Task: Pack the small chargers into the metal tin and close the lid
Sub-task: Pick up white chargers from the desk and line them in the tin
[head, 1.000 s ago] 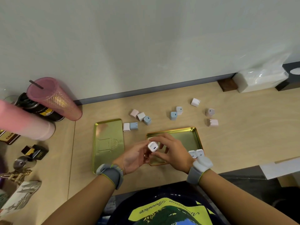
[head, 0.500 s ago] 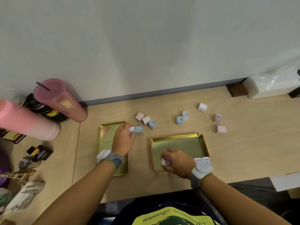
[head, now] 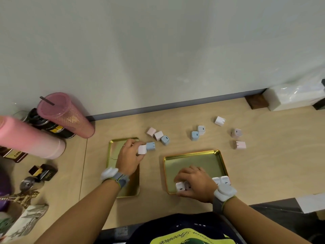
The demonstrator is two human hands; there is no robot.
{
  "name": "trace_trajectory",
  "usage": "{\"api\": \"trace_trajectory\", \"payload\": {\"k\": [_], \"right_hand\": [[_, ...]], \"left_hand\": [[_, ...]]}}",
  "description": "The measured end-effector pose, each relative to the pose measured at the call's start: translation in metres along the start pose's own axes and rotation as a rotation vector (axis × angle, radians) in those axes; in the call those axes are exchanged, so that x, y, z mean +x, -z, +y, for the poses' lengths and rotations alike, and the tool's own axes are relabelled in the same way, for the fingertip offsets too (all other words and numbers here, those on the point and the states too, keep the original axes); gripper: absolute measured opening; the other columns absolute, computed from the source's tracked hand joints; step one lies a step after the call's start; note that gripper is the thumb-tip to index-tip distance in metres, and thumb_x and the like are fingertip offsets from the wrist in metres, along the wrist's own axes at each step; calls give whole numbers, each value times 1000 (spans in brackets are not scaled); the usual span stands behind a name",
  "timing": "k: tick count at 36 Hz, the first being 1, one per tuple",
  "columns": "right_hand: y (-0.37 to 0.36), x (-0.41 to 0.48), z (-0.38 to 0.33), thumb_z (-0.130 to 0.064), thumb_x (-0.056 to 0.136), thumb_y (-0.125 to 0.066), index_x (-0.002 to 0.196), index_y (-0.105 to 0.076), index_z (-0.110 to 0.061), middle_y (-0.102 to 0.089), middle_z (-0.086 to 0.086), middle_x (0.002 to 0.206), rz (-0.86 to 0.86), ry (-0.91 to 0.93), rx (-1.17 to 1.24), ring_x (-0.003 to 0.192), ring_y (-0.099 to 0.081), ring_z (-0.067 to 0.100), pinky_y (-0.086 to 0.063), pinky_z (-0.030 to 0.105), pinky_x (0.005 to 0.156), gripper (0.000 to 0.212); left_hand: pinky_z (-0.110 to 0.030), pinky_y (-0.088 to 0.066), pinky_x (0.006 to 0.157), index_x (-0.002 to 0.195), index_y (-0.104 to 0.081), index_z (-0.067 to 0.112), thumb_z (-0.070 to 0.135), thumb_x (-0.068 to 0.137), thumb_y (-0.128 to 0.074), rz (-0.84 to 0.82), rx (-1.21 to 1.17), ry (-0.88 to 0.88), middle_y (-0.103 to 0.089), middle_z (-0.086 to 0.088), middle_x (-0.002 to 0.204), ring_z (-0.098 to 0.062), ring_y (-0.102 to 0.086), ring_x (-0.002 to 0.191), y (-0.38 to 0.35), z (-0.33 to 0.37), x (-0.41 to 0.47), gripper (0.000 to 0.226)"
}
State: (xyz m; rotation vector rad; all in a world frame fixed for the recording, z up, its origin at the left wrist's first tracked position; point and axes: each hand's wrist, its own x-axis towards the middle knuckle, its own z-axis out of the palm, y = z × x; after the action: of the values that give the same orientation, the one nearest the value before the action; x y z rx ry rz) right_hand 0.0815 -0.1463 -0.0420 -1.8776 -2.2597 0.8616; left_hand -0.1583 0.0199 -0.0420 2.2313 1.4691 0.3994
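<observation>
Two hands split the work: the left hand (head: 129, 158) pinches a pink charger (head: 142, 149) whose tin (head: 207, 154) lies at three o'clock, while the right hand (head: 195, 184) presses a white charger (head: 180, 186) into the tin's near-left corner.

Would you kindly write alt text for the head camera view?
A person's right hand sets a white cube charger into an open gold metal tin, while the left hand picks up a pale pink charger above the gold tin lid. More chargers lie scattered on the wooden table.
</observation>
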Motion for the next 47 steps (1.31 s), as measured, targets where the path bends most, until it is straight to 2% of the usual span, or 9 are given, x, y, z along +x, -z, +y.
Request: {"api": "trace_trajectory", "payload": {"k": [4,11,18,21,25,29,33,42,47], "right_hand": [[16,13,-13,-54,81,-66,109,-65,-34,-60,-11,114,213,-95,278,103,-55,8,-43,26,89,35],[44,35,-49,-37,77,-78,102,-63,-32,-70,-8,89,391,-157,832,76,-66,6,-55,22,72,30],[43,17,-37,-22,80,-76,85,-70,-27,-71,-5,71,547,-244,774,60,-59,7,-47,22,59,10],[46,10,-28,-20,77,-78,106,-61,-30,-73,-13,88,470,-232,748,79,-66,-3,-47,8,70,35],[47,5,-23,-13,76,-77,112,-43,-28,-73,-10,105,373,-191,707,93,-66,0,-50,18,82,52],[46,-2,-16,-13,73,-79,116,-39,-28,-70,-16,100,360,-177,664,91,-64,1,-45,9,77,60],[44,-5,-13,-16,72,-79,122,-35,-29,-64,-24,91,308,-111,635,82,-62,-11,-43,2,70,67],[34,-5,-1,-31,69,-82,123,-48,-25,-62,-9,120,189,-120,580,103,-60,0,-50,21,88,64],[8,-18,8,-53,68,-77,131,-45,-34,-57,-5,130,-13,-147,216,116,-54,20,-46,37,95,74]], "left_hand": [[-24,-49,78,111,-65,31,6,79,-74,1,-214,-163,-57,6,107,-9,-57,90,7,20,-17,41],[-14,-46,85,116,-56,28,14,83,-68,26,-199,-446,-49,9,112,-10,-56,97,-3,77,-41,38],[-7,-45,82,121,-49,38,11,86,-64,-29,-443,-254,-56,25,103,3,-59,95,-13,94,-47,47],[-9,-47,78,113,-53,47,4,87,-62,-45,-568,-158,-61,22,105,-4,-64,96,-14,96,-44,51],[-10,-48,73,107,-60,48,15,85,-65,-89,-535,-168,-61,22,103,-7,-62,91,-9,92,-42,40],[-15,-50,74,118,-64,41,28,84,-70,-306,-521,-296,-56,21,111,-14,-61,83,-7,104,-42,37],[-11,-44,85,125,-64,29,26,83,-74,-437,-490,-357,-58,16,122,1,-59,96,-9,115,-38,44],[-14,-42,75,107,-64,24,31,82,-73,-381,-241,-317,-60,9,103,1,-53,84,-8,108,-40,28],[-33,-47,83,109,-64,26,39,82,-68,-417,13,-205,-63,10,108,-14,-56,93,-12,87,-52,30]]}}
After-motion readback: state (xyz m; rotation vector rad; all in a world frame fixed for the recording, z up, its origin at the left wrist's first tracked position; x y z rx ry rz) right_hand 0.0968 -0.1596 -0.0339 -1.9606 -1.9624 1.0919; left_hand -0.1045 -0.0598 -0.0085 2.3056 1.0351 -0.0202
